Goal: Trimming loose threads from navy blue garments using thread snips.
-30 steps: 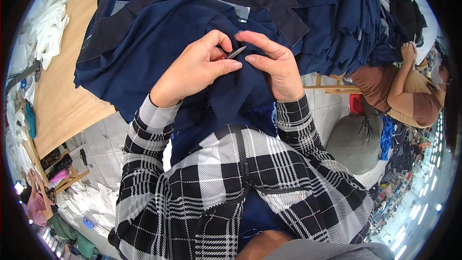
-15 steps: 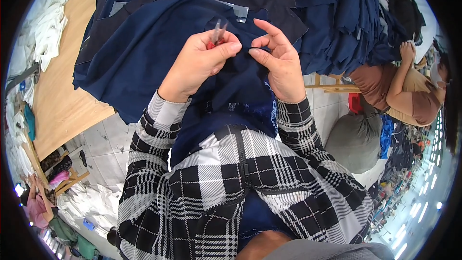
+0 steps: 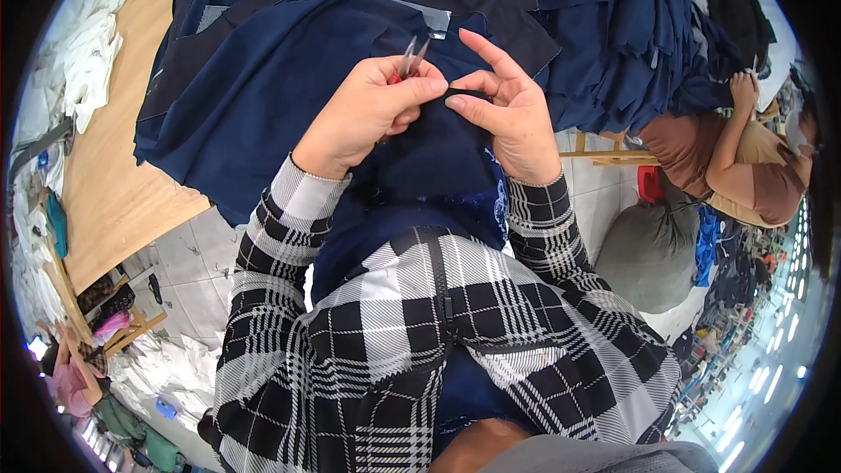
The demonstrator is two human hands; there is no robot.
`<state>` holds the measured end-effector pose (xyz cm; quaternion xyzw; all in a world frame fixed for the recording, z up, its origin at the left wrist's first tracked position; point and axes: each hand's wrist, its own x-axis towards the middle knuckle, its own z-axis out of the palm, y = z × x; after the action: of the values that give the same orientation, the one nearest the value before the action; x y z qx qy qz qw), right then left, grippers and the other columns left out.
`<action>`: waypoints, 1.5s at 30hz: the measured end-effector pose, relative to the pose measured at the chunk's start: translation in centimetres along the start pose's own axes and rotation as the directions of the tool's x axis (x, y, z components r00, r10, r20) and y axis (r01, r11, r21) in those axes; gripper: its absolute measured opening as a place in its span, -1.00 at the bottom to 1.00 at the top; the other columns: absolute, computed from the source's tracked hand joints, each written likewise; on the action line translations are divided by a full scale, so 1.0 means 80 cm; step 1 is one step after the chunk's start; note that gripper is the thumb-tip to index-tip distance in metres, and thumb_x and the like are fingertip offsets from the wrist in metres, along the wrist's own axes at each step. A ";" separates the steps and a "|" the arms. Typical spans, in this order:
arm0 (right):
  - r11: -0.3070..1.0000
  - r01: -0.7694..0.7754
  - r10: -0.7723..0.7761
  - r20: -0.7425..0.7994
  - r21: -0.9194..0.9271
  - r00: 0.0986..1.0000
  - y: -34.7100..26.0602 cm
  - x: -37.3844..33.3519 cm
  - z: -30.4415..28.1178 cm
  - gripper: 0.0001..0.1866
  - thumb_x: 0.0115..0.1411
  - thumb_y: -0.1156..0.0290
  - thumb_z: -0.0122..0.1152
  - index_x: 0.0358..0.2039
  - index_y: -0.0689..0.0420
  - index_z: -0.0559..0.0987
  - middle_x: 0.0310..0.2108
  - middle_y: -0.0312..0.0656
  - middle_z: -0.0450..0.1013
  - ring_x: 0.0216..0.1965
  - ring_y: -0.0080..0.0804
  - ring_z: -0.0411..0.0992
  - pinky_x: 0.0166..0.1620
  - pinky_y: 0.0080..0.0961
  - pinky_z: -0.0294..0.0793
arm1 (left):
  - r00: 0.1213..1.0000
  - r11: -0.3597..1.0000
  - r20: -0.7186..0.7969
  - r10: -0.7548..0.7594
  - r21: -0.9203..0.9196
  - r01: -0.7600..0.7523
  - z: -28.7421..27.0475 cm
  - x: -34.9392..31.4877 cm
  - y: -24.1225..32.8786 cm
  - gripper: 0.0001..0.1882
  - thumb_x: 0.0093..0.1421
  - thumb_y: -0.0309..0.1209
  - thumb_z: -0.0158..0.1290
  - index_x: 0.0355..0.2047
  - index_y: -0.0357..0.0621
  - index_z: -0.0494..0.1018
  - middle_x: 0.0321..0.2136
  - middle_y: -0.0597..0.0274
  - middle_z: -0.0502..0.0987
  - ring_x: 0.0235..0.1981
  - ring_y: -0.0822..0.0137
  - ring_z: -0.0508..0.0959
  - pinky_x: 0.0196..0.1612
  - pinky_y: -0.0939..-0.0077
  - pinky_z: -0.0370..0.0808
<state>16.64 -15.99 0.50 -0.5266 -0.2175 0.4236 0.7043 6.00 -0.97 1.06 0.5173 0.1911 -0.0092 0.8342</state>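
Note:
Thread snips point(image 3: 408, 60) with red handles rest in my left hand point(image 3: 370, 107), blades pointing up out of the curled fingers. Its thumb tip is near the fabric edge between the hands; I cannot tell whether it grips it. My right hand point(image 3: 515, 119) pinches a thin folded edge of the dark navy fabric point(image 3: 429, 158) between thumb and finger, index finger raised. The fabric spreads over the table and hangs down to my lap. A small silvery-grey patch point(image 3: 436, 21) lies on it just beyond my hands.
A thick pile of navy pieces point(image 3: 613, 35) is at the far right. Bare wooden tabletop point(image 3: 131, 149) shows at left, with white cloth point(image 3: 92, 57) along it. A grey stuffed sack point(image 3: 648, 254) stands on the floor. A co-worker point(image 3: 736, 158) sits at right; another person is at lower left.
My hands have come closer together. The left hand has shifted slightly right, and the right fingers have moved slightly left with the fabric edge. The snips' blades have tilted to the right.

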 end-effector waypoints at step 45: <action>0.996 -0.070 0.062 0.119 0.061 0.991 -0.009 0.005 -0.006 -0.47 0.00 0.69 0.19 0.04 0.28 0.33 -0.22 -0.23 0.41 -0.22 -0.62 0.39 -0.12 -0.73 0.43 | 0.983 0.984 0.096 -0.154 -0.071 0.161 -0.015 -0.003 0.004 -0.85 0.20 -0.34 0.03 -0.44 -0.13 0.39 -0.64 0.52 0.29 -0.73 0.72 0.18 -0.73 0.80 -0.01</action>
<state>17.48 -15.96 0.96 -0.4848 -0.2270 0.4835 0.6926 5.46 0.14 0.93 0.4667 0.1939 -0.0909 0.8581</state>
